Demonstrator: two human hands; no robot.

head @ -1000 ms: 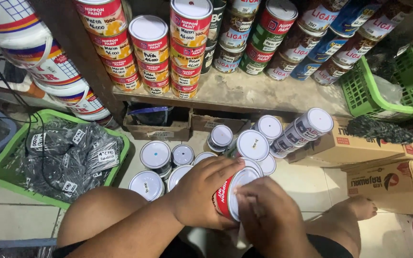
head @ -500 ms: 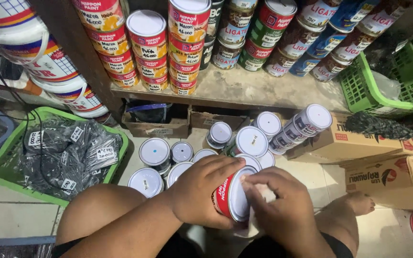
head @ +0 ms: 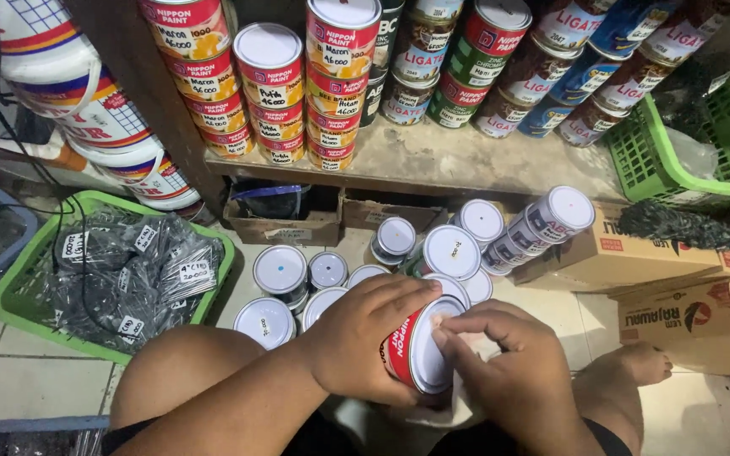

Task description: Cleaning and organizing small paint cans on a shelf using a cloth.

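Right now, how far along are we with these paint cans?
Done, it seems: tins stacked on the shelf carry handwritten tags. In hand: left hand grips a red paint can while right hand presses its white lid. Left: the white-lidded cans on the floor, probably.

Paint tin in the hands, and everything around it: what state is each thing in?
Paint tin: tilted on its side, lid on.
Left hand: gripping the tin's body.
Right hand: fingertips on the lid.
Floor tins: upright, lidded.
Shelf tins: stacked, lidded.
Green basket: full of dark bagged packets.
Cardboard boxes: closed.
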